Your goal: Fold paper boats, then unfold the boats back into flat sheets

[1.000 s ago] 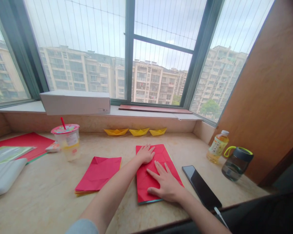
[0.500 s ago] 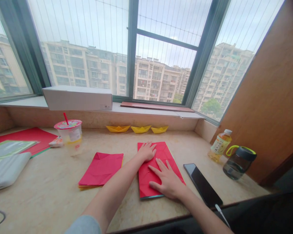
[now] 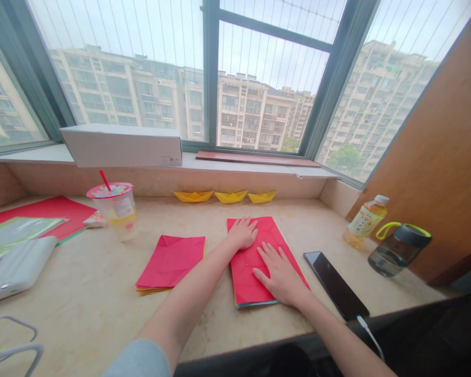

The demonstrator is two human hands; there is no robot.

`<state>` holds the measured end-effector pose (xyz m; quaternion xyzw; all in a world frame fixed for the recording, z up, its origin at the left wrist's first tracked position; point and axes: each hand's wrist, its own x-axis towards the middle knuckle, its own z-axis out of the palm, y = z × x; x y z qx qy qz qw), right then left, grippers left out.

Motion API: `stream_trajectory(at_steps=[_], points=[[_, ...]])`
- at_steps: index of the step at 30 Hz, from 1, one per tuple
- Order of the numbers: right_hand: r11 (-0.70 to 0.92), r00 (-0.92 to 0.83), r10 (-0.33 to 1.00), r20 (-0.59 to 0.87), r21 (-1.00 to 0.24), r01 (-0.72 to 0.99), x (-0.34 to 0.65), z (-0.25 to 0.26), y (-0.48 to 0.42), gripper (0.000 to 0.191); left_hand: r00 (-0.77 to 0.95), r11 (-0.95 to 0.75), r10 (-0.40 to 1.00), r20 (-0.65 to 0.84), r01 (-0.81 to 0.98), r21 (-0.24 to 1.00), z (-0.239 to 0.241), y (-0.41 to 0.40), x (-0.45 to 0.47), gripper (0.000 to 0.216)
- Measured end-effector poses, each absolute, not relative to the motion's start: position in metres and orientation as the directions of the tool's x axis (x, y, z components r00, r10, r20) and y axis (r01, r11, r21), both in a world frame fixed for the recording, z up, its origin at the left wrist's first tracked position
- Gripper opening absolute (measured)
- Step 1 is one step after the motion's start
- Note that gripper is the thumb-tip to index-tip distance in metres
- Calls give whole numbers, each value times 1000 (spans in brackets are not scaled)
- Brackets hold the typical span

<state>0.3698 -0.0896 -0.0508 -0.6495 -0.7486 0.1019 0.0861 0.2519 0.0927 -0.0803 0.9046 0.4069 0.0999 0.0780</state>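
Both palms rest flat on a stack of creased paper [image 3: 244,280], red on top with bluish and yellowish edges showing beneath. My left hand [image 3: 243,233] lies over its upper left part, fingers stretched to the right. Lower and to the right, my right hand [image 3: 278,273] presses on the sheet with its fingers spread. To the left, partly behind my left forearm, is a smaller pile of square folded red paper [image 3: 172,262] with yellow edges underneath. Three yellow paper boats [image 3: 231,197] stand in a row along the back of the counter.
A black phone [image 3: 335,285] with a white cable lies right of the paper, near the front edge. Beyond it stand a drink bottle [image 3: 365,222] and a dark tumbler [image 3: 399,250]. A plastic cup [image 3: 115,209], red sheets [image 3: 68,209] and a white device [image 3: 19,269] are at left.
My view has tilted down slightly and shifted, so things appear higher and mostly farther right. Both hands stay on the red paper; my right hand's fingers look a little closer together.
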Motion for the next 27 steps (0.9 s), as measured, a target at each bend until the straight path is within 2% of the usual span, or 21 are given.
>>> stream_trajectory(at_steps=[13,16,20,23,27], points=[[119,-130,991,-24,-251,961,370,-53,-88,81,705,-741,670,232,650,168,-78,84,251,47],[122,-131,991,-20,-254,960,370,-52,-89,81,776,-796,605,182,583,160,-75,84,251,45],[48,-44,999,24,-245,968,371,-57,-86,79,835,-836,541,97,522,169,-75,87,246,55],[-45,55,998,41,-224,974,373,-65,-82,77,839,-835,539,72,521,179,-78,88,242,59],[-57,58,998,-1,-220,974,375,-71,-78,82,827,-820,558,63,539,195,-82,86,242,61]])
